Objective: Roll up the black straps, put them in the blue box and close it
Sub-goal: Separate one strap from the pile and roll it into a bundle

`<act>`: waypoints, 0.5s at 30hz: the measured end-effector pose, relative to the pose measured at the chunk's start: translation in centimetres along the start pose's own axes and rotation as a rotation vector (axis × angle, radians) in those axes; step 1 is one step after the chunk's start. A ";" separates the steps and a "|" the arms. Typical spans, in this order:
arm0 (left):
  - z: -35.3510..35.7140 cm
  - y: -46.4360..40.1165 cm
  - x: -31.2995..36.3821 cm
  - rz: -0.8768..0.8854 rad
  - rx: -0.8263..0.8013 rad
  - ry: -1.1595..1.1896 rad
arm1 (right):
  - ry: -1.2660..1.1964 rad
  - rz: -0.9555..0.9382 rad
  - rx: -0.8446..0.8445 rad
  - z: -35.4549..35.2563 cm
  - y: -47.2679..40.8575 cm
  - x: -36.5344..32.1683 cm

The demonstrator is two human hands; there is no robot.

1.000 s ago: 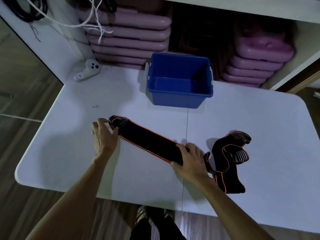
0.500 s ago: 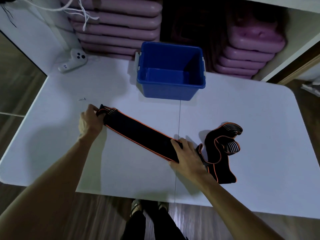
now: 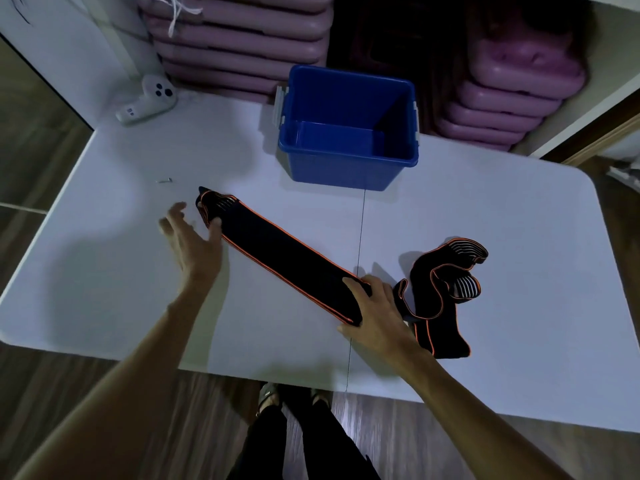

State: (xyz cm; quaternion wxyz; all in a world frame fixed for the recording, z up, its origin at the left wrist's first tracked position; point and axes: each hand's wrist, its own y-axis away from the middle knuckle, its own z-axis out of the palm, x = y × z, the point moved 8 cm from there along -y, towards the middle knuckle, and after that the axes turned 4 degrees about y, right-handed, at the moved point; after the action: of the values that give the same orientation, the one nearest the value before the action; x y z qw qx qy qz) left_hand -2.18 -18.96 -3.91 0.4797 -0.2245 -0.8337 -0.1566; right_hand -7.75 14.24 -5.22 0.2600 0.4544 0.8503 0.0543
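A long black strap with orange edging [image 3: 277, 252] lies flat and diagonal on the white table [image 3: 502, 209]. My left hand [image 3: 192, 242] hovers at its far left end, fingers spread, only the thumb touching the strap. My right hand [image 3: 372, 308] presses flat on the strap's near right end. To the right, the rest of the black strap material [image 3: 443, 299] lies in a loose crumpled heap. The blue box [image 3: 349, 168] stands open and empty at the table's back; no lid is in view.
A white game controller [image 3: 147, 100] lies at the back left corner. A small screw [image 3: 165, 181] rests on the table left of the strap. Stacked pink cases [image 3: 242, 39] fill the shelves behind. My feet [image 3: 294, 400] show below the table's near edge.
My left hand has let go of the strap's left end and opened, fingers spread. My right hand has stayed pressed on the strap. The camera has tilted slightly.
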 end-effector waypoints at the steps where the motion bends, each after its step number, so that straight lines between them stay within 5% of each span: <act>1: 0.4 1.9 0.4 0.091 -0.016 -0.043 | -0.010 -0.003 0.003 0.1 0.3 0.0; 7: 4.6 11.8 2.0 0.594 -0.336 -0.336 | -0.035 -0.156 -0.124 2.4 1.5 -2.4; 15: 4.9 14.5 -1.5 0.673 -0.592 -0.551 | 0.048 -0.354 -0.113 3.1 1.4 -4.6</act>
State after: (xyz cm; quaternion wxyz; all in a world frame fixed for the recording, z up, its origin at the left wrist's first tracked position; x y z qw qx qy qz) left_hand 2.52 -4.69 -6.95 0.1825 -0.6387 -0.7306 -0.1578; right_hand -3.06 10.96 -5.65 0.2700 0.2808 0.9186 0.0662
